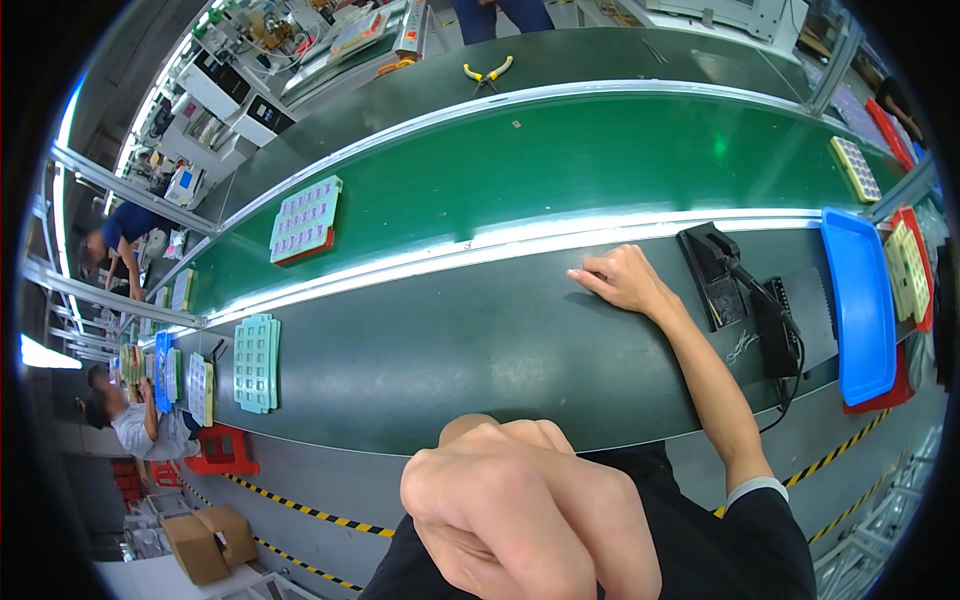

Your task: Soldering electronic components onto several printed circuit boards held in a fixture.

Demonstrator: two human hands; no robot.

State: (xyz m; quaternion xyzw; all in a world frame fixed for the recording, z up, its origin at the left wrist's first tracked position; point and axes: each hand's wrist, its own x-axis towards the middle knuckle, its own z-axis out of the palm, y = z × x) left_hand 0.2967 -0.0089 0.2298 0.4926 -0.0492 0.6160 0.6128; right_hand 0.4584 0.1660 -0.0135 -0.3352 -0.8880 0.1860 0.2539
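My left hand is large and close in the lower middle, in front of the bench edge. Its fingers are curled into a fist; whatever they may hold is hidden. Farther off, my right hand rests on the dark bench top, fingers bent in and thumb side pointing left. Nothing shows in its fingers. To its right stands a black device with a cabled, pen-like part, beside a black box. Thin pale wires or ties lie near them.
A blue tray lies at the right end. On the left is a mint-green slotted tray. The green belt carries a filled tray and a cream one. Yellow-handled pliers lie beyond. Co-workers sit at left.
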